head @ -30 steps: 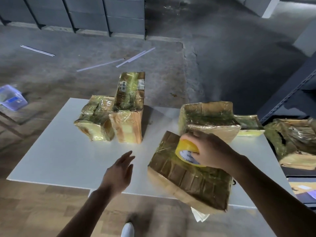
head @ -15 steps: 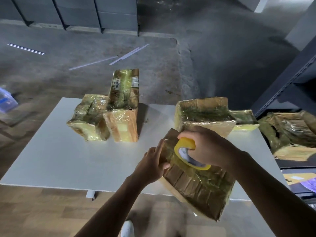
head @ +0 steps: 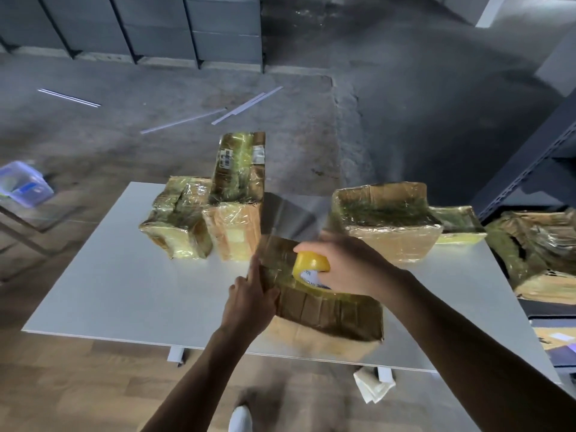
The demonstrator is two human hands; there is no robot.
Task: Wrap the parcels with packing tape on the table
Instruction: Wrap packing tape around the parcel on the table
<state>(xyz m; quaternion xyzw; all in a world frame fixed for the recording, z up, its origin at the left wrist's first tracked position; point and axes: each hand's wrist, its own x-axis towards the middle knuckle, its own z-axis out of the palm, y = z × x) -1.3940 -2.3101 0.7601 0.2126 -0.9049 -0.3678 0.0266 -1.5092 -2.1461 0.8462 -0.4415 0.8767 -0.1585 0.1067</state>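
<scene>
The right hand (head: 352,266) was curled over a yellow tape roll (head: 311,263), fingers wrapped round its rim, holding it down on the top of the near parcel (head: 330,313); a white printed label showed on the roll's inner core. At 9 o'clock of the roll, the left hand (head: 249,300) lay with its fingers fairly straight and pressed flat against that parcel's left edge, gripping nothing. The near parcel was a brown cardboard box, ribbed with overlapping glossy tape bands, tilted with its pale side face toward the front edge of the white, smooth table (head: 124,291). At 11 o'clock of the hands stood a tall parcel (head: 238,194), upright, crinkled under shiny film, with a barcode label on top; touching its left side sat a lower, lumpy parcel (head: 174,226). At 1 o'clock lay a broad parcel (head: 386,222), its wrap wrinkled and yellow-green, with a flat parcel (head: 458,222) just behind its right end. At 3 o'clock, off the table, a heap of wrapped boxes (head: 536,254) lay beside dark metal shelving (head: 530,169). At 10 o'clock, on the concrete floor, sat a clear plastic tub (head: 21,185).
</scene>
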